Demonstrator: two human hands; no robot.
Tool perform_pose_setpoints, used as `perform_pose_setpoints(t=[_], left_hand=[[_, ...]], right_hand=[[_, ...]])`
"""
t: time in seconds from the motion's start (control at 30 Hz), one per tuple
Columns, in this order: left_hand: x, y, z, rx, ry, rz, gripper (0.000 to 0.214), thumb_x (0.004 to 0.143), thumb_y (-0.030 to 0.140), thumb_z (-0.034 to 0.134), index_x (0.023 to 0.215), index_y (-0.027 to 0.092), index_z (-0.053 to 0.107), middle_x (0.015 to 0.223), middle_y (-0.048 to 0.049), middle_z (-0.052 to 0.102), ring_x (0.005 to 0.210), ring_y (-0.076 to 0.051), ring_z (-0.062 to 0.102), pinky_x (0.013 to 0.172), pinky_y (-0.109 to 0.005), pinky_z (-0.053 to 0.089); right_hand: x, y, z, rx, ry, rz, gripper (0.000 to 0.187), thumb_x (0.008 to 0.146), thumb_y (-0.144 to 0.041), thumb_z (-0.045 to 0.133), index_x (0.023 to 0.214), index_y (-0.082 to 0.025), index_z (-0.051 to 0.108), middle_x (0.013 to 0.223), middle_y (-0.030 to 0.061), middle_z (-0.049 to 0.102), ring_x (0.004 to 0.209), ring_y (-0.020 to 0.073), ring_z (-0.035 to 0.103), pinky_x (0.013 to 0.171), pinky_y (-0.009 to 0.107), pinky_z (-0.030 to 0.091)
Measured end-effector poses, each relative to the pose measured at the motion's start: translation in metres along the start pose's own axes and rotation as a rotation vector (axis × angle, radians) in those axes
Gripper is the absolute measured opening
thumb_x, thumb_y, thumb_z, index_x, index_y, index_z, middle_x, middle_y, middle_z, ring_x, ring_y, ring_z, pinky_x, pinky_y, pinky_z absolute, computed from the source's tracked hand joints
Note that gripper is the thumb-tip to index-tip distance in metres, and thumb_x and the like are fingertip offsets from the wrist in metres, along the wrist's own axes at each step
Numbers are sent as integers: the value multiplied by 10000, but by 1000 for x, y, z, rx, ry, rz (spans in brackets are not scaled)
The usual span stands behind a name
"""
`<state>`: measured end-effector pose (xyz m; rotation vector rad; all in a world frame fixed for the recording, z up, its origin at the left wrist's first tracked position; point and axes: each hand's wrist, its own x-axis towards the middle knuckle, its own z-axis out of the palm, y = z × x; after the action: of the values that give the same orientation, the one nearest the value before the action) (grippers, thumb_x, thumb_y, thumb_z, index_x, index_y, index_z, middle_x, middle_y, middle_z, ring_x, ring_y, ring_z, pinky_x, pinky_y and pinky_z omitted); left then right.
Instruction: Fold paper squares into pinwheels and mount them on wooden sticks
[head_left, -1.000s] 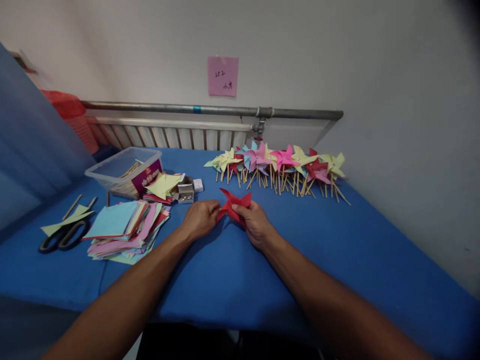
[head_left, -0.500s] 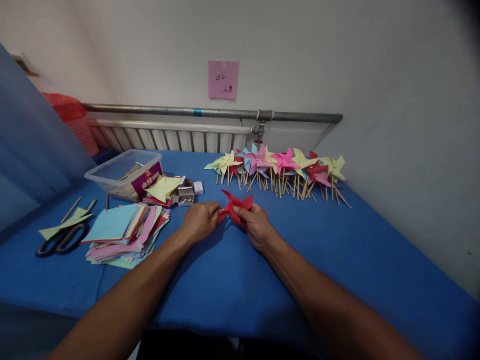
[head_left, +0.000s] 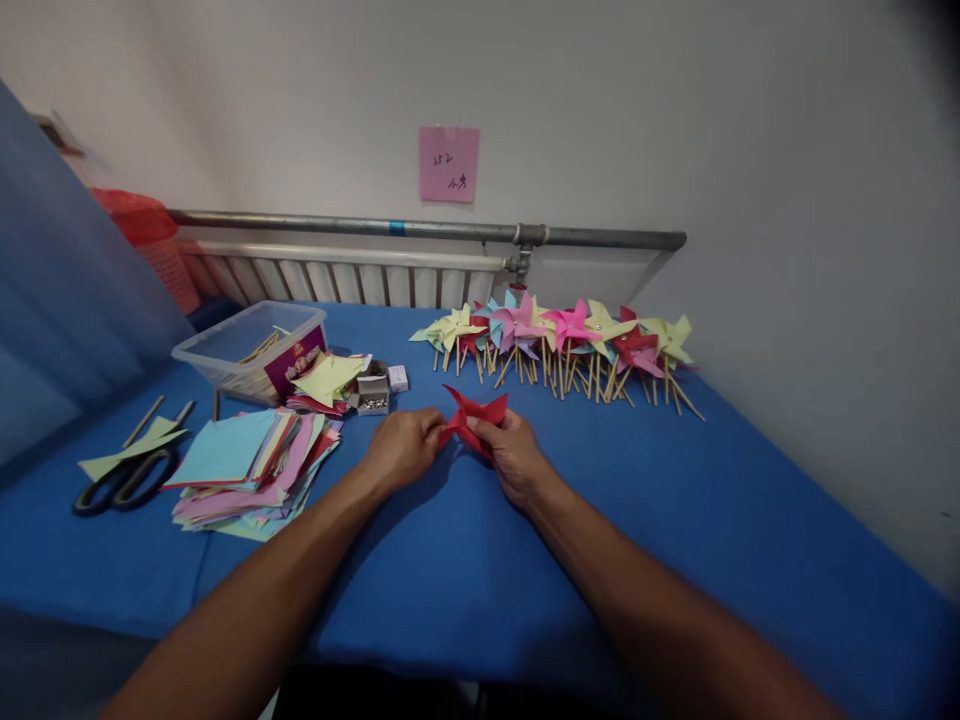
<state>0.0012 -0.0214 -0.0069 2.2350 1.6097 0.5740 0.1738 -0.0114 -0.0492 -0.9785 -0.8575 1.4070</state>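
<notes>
A red paper pinwheel (head_left: 480, 408) with folded blades is held just above the blue tabletop between my two hands. My right hand (head_left: 519, 458) pinches its right side, thumb pressed on the paper near the middle. On the other side, the closed fingers of my left hand (head_left: 409, 446) grip its left corner. Whether those fingers also hold something small is hidden. No stick shows on this pinwheel. Left of my left hand stands a small open box (head_left: 373, 404) of shiny metal pins, with a small white box (head_left: 397, 378) beside it.
Finished pinwheels (head_left: 570, 325) on sticks lie in a row at the back right. To the left are stacked coloured paper squares (head_left: 225, 450), black-handled scissors (head_left: 142, 480) under a pale green paper piece, and a clear plastic tub (head_left: 225, 350) with sticks. A pipe (head_left: 315, 222) runs along the wall.
My left fingers have come slightly closer to the middle of the red pinwheel, and its left corner now shows less. My right hand keeps its hold. The view has shifted a little.
</notes>
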Motion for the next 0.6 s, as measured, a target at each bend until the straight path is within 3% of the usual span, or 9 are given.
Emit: perform_pose_setpoints(t=[0.27, 0.6], left_hand=[[0, 1, 2, -217, -45, -4, 234, 916, 142, 521, 715, 192, 632, 618, 39, 577, 605, -121, 494, 615, -251, 322], [-2, 1, 3, -193, -17, 42, 234, 876, 90, 503, 680, 193, 577, 587, 53, 511, 575, -110, 455, 601, -250, 284]], right_hand=[[-2, -1, 0, -43, 9, -12, 289, 626, -301, 876, 861, -193, 747, 790, 12, 764, 672, 154, 645, 677, 287, 497], [-1, 0, 1, -101, 25, -40, 296, 640, -316, 837, 894, -194, 746, 784, 10, 756, 660, 155, 629, 650, 280, 480]])
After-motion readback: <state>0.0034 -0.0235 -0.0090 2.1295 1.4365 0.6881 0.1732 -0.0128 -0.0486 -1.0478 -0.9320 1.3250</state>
